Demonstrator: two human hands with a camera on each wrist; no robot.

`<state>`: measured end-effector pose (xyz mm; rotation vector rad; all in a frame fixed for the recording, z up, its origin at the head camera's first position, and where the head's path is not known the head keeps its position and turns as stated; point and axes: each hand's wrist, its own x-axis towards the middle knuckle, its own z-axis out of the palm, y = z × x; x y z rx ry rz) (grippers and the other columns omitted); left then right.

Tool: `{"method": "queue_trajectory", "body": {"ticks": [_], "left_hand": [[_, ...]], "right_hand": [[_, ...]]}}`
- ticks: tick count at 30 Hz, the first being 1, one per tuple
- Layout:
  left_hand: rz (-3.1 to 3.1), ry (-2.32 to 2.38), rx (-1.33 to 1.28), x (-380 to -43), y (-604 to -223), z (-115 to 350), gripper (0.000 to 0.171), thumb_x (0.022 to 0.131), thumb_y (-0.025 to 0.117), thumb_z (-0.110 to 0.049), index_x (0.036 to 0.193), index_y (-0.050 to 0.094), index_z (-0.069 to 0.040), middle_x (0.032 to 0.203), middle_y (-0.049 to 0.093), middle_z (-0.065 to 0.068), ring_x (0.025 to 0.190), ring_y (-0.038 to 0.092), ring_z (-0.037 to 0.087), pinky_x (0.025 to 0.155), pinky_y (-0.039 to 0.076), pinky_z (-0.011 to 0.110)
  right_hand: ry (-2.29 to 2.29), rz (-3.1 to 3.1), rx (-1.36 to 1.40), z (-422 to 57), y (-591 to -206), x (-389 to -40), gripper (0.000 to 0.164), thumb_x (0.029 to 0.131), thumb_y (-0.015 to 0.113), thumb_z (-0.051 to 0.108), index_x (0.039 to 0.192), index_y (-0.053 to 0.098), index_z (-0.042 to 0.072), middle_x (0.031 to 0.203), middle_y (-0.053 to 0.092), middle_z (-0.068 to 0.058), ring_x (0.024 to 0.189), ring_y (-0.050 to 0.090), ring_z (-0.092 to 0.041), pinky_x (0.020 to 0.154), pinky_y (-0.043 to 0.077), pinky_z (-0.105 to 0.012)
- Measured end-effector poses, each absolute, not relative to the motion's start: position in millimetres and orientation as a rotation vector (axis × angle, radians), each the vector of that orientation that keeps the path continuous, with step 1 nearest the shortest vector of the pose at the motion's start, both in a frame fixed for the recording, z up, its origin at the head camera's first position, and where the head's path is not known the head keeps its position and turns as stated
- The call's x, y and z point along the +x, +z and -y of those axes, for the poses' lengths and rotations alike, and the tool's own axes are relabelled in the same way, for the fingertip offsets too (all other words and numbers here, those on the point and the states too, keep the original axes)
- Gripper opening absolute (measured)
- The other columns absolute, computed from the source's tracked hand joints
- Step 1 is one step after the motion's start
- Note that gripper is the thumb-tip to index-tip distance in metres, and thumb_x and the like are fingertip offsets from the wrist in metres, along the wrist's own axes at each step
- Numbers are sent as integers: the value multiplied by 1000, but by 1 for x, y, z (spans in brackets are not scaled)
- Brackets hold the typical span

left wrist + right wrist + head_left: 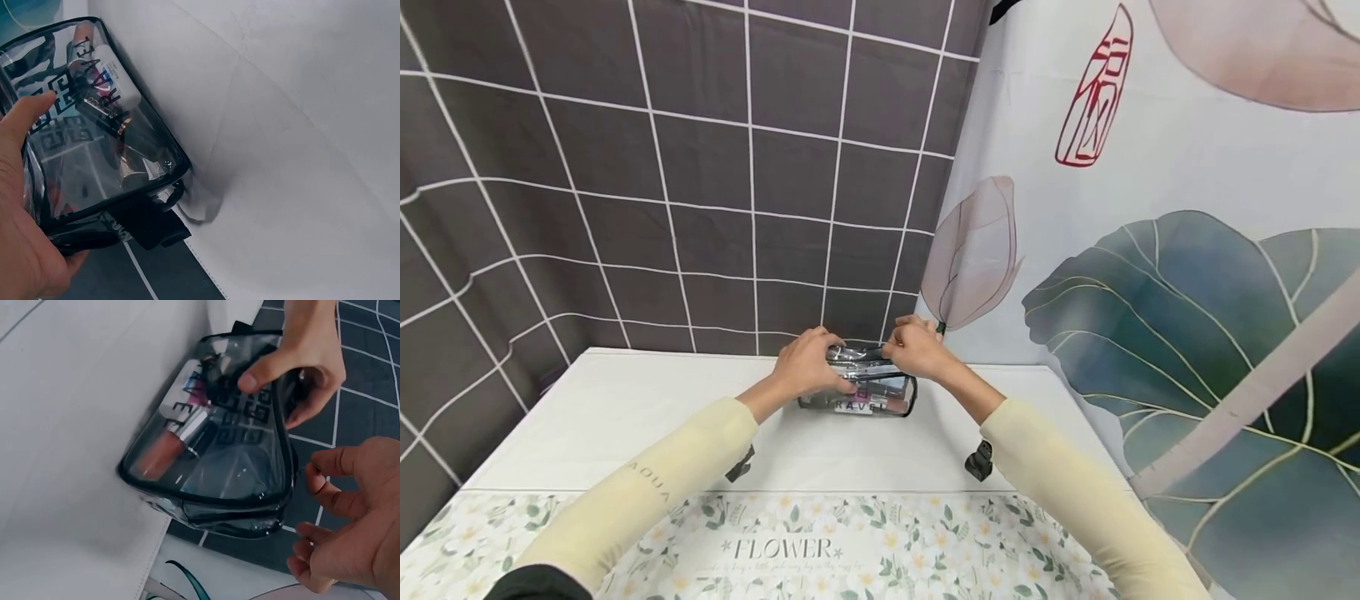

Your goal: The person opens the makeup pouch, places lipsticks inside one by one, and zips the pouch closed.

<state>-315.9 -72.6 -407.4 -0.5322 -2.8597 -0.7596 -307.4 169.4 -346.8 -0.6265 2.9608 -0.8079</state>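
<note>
A clear cosmetic bag [895, 406] with black trim and black lettering lies on the white table near its back edge. Through its plastic, the left wrist view shows a white bottle [119, 78] and dark tubes. A pinkish-brown tube [160, 454] shows in the right wrist view. My left hand [808, 364] grips the bag's upper edge, thumb on the lettered face and fingers behind. At the other end of that edge, my right hand [917, 346] pinches the zipper pull between thumb and forefinger; the fingertips mostly hide it.
The white tabletop [685, 400] ends behind the bag at a dark grid-patterned curtain [700, 233]. A flowered mat [790, 533] covers the table's front. To the right hangs a pale curtain with large leaves [1150, 317]. A black strap [153, 222] sticks out from the bag's end.
</note>
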Motion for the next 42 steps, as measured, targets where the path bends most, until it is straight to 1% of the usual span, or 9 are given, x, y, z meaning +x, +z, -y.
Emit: {"method": "queue_trajectory", "body": {"ticks": [2, 5, 13, 22, 28, 32, 37, 40, 42], "left_hand": [[2864, -757, -519, -317, -407, 73, 98, 69, 103, -55, 149, 72, -7, 137, 71, 11, 127, 67, 32, 108, 62, 61], [2861, -775, -520, -316, -407, 73, 100, 69, 103, -56, 150, 71, -7, 137, 71, 12, 127, 67, 33, 109, 63, 60], [2892, -786, -490, -312, -410, 73, 99, 70, 103, -56, 152, 70, -11, 139, 70, 9, 131, 66, 31, 110, 61, 61], [2886, -787, -505, -310, -407, 71, 102, 71, 102, -59, 154, 68, -10, 145, 69, 11, 138, 65, 35, 110, 59, 66], [2909, -781, -540, -310, -405, 73, 107, 72, 102, -63, 157, 66, -10, 145, 67, 12, 139, 63, 34, 110, 60, 64], [2927, -775, -588, -312, -405, 76, 110, 74, 99, -68, 160, 63, -9, 150, 63, 14, 141, 61, 35, 109, 62, 62], [2922, -796, -630, -313, -401, 78, 112, 75, 98, -70, 162, 61, -10, 154, 60, 14, 141, 62, 36, 111, 62, 59], [2891, -844, -638, -313, -397, 77, 106, 76, 99, -66, 159, 63, -11, 157, 56, 13, 144, 59, 39, 114, 60, 61], [2857, -888, -641, -313, -394, 76, 95, 77, 100, -63, 151, 68, -12, 160, 52, 14, 146, 56, 43, 117, 57, 64]], "right_hand": [[-800, -2956, -624, -165, -348, -307, 35, 107, 57, 21, 77, 69, 8, 174, 49, -24, 164, 28, -53, 128, 27, -73], [-810, -2953, -623, -158, -350, -306, 35, 108, 58, 20, 76, 67, 10, 177, 44, -23, 162, 28, -55, 132, 23, -73], [-789, -2947, -642, -139, -359, -306, 35, 109, 60, 19, 75, 67, 11, 175, 47, -23, 161, 32, -49, 130, 27, -70], [-753, -2954, -715, -120, -364, -310, 37, 110, 60, 18, 76, 72, 9, 173, 50, -23, 161, 32, -49, 124, 33, -66], [-750, -2993, -729, -123, -366, -306, 36, 108, 71, 22, 74, 71, 12, 166, 58, -22, 160, 34, -49, 126, 31, -70], [-752, -3030, -769, -131, -366, -301, 32, 107, 77, 25, 78, 77, 12, 163, 62, -23, 158, 37, -49, 124, 33, -72], [-737, -3079, -794, -142, -367, -297, 29, 106, 80, 29, 84, 81, 11, 166, 58, -25, 156, 40, -50, 120, 38, -71], [-752, -3114, -804, -151, -367, -296, 25, 108, 77, 28, 92, 82, 9, 166, 57, -25, 153, 46, -50, 123, 41, -71], [-790, -3130, -805, -158, -369, -295, 22, 110, 73, 26, 102, 81, 7, 165, 57, -25, 151, 51, -50, 125, 45, -70]]}}
